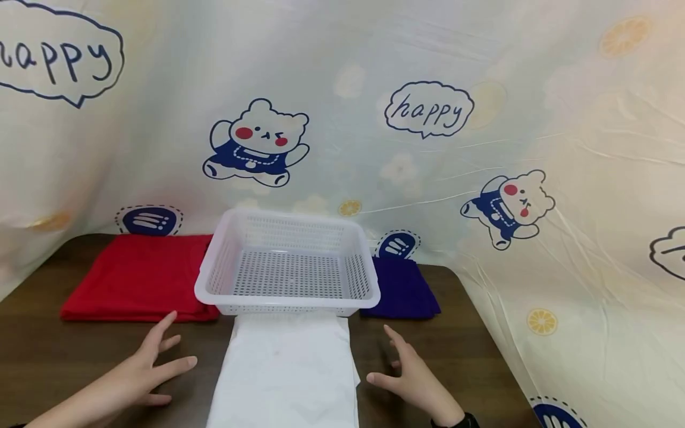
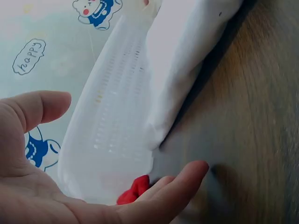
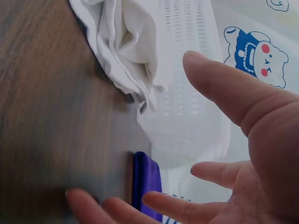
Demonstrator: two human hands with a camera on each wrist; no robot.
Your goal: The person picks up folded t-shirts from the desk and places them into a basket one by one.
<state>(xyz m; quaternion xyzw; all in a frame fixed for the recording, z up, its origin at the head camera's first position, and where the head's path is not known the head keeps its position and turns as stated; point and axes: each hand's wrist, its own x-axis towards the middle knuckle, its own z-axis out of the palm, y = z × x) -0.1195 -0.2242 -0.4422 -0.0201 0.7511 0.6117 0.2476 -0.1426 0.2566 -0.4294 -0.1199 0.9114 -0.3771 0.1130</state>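
A folded white cloth [image 1: 286, 371] lies on the table in front of a white plastic basket [image 1: 214, 297]. To its left, my left hand [image 1: 144, 371] hovers with fingers spread, holding nothing. My right hand [image 1: 414, 374] is held to the cloth's right, fingers apart and likewise without anything in it. In the right wrist view, the side of the white cloth [image 3: 124, 42] shows loose, layered folds. The left wrist view shows the cloth [image 2: 182, 56] beyond the thumb and fingers, close to the basket wall [image 2: 107, 107].
A folded red cloth [image 1: 144, 279] lies left of the basket, and a smaller folded dark blue-purple cloth [image 1: 404, 288] lies on the right. The brown wooden table [image 1: 471, 333] meets a pale printed curtain [image 1: 342, 59] behind and at the right.
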